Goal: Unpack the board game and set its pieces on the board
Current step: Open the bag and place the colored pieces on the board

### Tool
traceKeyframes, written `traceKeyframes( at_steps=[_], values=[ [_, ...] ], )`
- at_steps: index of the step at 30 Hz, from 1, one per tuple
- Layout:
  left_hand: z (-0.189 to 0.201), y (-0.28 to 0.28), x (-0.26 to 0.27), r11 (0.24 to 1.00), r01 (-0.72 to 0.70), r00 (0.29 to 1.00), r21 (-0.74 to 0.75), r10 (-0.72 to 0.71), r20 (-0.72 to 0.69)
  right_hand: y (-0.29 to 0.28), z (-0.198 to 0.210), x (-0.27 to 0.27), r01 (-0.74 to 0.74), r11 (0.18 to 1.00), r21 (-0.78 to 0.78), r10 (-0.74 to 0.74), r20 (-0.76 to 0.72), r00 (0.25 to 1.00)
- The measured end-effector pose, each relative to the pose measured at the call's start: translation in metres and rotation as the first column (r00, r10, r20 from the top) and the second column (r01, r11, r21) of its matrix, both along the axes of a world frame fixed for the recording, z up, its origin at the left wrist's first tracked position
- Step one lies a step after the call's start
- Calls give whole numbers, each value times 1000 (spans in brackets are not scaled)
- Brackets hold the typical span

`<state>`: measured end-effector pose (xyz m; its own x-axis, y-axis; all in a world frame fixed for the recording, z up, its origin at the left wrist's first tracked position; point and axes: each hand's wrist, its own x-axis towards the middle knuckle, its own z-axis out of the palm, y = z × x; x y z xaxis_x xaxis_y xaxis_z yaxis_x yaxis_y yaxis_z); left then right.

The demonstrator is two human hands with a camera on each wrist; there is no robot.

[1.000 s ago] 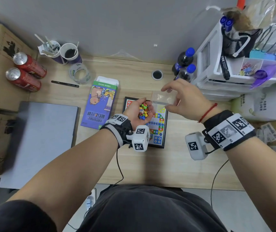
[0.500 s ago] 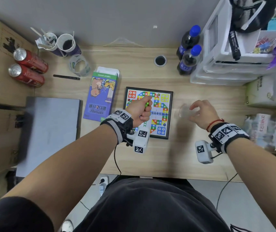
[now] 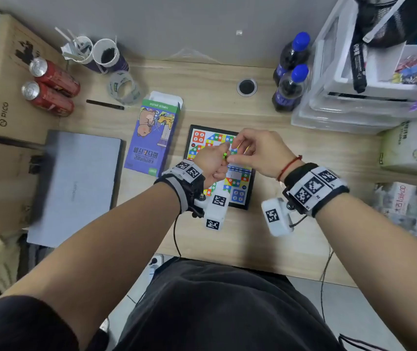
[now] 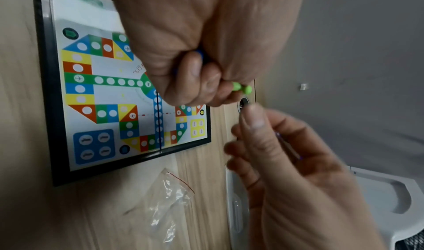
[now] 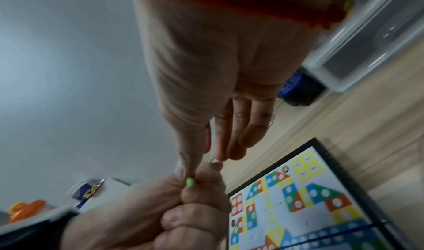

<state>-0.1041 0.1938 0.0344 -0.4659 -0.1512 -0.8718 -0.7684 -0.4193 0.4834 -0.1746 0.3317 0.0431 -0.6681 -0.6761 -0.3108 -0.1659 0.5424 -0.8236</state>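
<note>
Step in hand: transferring one piece out of the held stock. The left hand (image 3: 211, 163) is fisted above the flat, glossy, black-framed multicoloured game board (image 4: 96, 94) lying on the wood-grain desk (image 3: 227, 236), gripping the pieces; a small smooth green plastic pawn (image 4: 242, 89) protrudes from the fist. The right hand (image 3: 258, 150) pinches at that pawn with thumb and forefinger, apparently touching it. Next move calls for a clean pull, then seating it on the board. A crinkled clear plastic bag (image 4: 169, 199) lies just beside the board
</note>
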Motion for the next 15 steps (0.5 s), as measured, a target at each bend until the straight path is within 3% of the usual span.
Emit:
traceKeyframes(
  at_steps=[6,10,12,15],
  values=[
    [-9,-8,11,998,44,998,-51,-42,42,-21,-12,18,-62,998,-27,63,61,996],
    [-22,-17,15,966,203,979,-158,-196,58,-17,-21,22,-25,1000,3,25,26,999],
    [-31,-34,20,863,388,921,-323,-372,112,-9,-28,19,71,996,52,-69,-48,996],
    [-43,-72,37,670,548,837,-501,-433,335,8,-49,15,168,961,220,-149,-101,984]
  ],
)
